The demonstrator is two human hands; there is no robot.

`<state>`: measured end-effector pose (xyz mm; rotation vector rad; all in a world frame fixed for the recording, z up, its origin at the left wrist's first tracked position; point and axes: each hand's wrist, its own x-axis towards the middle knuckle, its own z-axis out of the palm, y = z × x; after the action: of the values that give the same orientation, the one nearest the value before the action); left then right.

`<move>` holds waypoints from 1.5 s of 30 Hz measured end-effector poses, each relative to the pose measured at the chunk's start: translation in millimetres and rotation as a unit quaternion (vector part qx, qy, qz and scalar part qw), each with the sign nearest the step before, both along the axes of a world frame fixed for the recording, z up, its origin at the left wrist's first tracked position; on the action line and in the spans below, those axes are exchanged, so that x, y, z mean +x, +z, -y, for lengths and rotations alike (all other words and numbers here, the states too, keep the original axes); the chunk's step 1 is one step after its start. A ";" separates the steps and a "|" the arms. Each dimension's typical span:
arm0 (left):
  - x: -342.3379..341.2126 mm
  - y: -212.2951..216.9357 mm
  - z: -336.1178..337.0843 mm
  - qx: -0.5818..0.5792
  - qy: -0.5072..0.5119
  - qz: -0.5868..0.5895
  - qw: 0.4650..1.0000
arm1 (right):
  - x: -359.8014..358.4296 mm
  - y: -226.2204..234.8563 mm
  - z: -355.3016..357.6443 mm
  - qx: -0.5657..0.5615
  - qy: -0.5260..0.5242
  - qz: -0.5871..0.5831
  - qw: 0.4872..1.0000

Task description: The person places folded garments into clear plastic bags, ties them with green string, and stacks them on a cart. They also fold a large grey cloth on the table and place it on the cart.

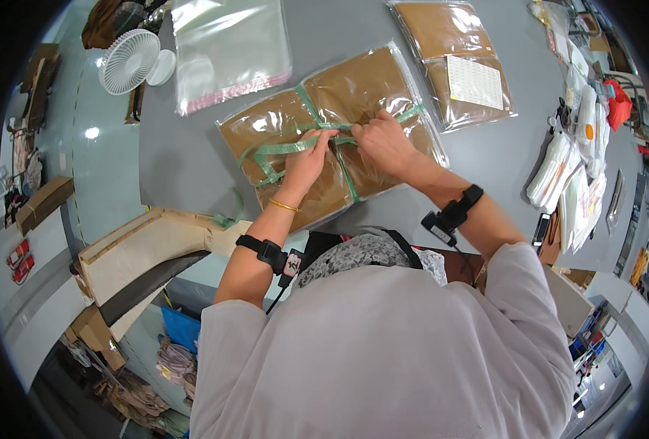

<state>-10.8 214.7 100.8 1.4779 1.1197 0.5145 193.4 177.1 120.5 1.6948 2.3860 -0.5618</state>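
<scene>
A stack of brown folded goods in clear plastic bags [361,88] lies slantwise on the table before me. Green strapping tape [346,175] runs across it both ways and crosses near the middle. At that crossing my left hand [308,159] pinches the tape between closed fingers. Close by on its right, my right hand [386,145] is closed on the tape too, its fingertips turned down against the stack. A loose loop of tape lies left of my left hand, and a free end hangs by the table's near edge. The exact knot or crossing is partly hidden by my fingers.
Clear empty bags [233,55] lie at the far left beside a small white fan [133,62]. Another bagged brown bundle [456,58] with a white label sheet [476,82] is at the far right. White plastic packets [558,168] and a dark phone-like device [541,229] sit on the right.
</scene>
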 end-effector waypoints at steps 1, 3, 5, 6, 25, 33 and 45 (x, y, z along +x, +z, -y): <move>-1.6 1.8 -2.3 -0.077 0.015 0.011 0.997 | 5.4 2.6 -1.0 0.017 0.014 0.036 0.999; -4.3 7.5 -4.8 -0.055 0.008 0.007 0.998 | 18.4 12.6 0.7 0.135 0.080 0.051 0.986; -5.5 15.5 -5.8 0.131 -0.036 -0.032 0.990 | 27.5 28.6 8.1 0.269 0.090 0.007 0.959; -5.7 19.5 -7.7 0.164 -0.032 0.017 0.986 | 29.8 37.9 12.3 0.320 0.093 -0.024 0.942; -10.5 23.4 -47.4 0.091 -0.275 -0.027 0.957 | 72.6 186.5 29.0 0.058 -0.270 -0.776 0.566; -22.8 37.9 -51.0 -0.323 0.024 0.246 0.914 | -43.2 28.9 -7.6 -0.087 -0.406 -0.632 0.654; -30.2 50.3 -43.5 -0.177 0.015 0.149 0.973 | -50.9 -12.0 1.0 0.039 -0.309 -0.501 0.808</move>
<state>-41.1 258.2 151.1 1.0369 0.9392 0.5070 142.5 176.1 108.5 2.6936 2.2733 -1.8851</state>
